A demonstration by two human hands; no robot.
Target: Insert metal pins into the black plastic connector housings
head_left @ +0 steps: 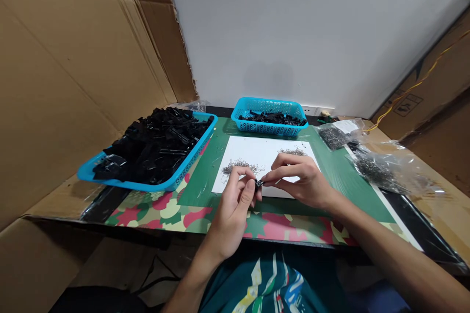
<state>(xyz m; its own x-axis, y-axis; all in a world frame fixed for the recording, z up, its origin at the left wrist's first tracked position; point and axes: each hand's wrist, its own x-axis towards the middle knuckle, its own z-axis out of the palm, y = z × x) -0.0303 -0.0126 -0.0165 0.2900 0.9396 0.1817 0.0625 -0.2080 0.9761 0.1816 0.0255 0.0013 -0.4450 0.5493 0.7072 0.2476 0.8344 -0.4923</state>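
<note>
Between my two hands is a small black plastic part [259,183], over the front edge of a white sheet [240,145]. My left hand [237,200] is closed round the part with thumb and fingers. Thumb and forefinger of my right hand [299,178] pinch at the part's right side; what tiny piece they may hold there is too small to make out. A pile of small metal pieces [237,166] lies on the sheet just behind my left hand. Another pile of metal pieces [293,151] lies behind my right hand, partly hidden by it.
On the left, a large blue basket [176,183] is heaped with black plastic parts [154,142]. A smaller blue basket [270,129] with black parts stands at the back. Clear bags of metal pieces [378,171] lie on the right. Cardboard [73,49] walls the left side.
</note>
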